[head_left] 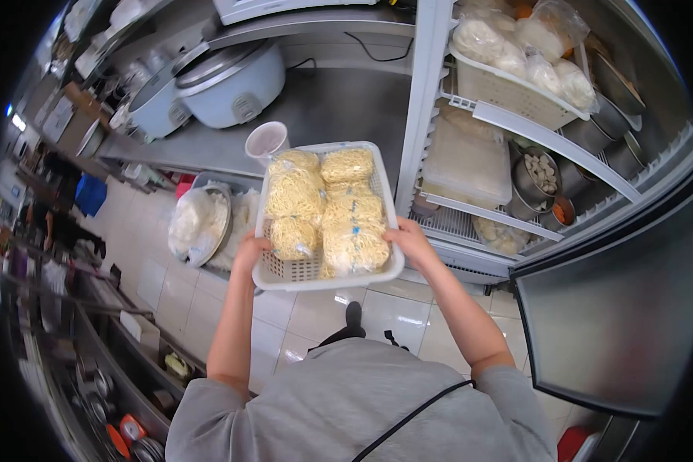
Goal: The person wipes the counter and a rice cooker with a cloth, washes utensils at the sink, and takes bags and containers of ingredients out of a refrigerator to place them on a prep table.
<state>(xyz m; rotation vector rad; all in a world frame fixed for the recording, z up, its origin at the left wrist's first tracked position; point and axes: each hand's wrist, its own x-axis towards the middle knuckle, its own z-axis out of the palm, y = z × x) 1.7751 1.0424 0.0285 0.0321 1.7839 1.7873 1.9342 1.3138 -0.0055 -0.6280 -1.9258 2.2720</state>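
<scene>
A white plastic basket (396, 266) is held level in front of my body, over the tiled floor and close to the steel counter. In it lie several clear bags of yellow noodles (354, 208), in two rows, with part of the perforated bottom showing at the near left. My left hand (252, 252) grips the basket's left rim, fingers wrapped out of sight beneath it. On the opposite side, my right hand (410, 240) is closed around the right rim. A plastic tub (267, 141) stands on the counter just beyond the basket's far left corner.
To the right, a fridge with its door (608, 331) open holds a basket of bagged food (516, 85), pots and a lidded container (470, 158). Rice cookers (235, 81) sit on the counter (346, 108). Below left is a bowl with a white bag (196, 219). Another person (65, 227) is far left.
</scene>
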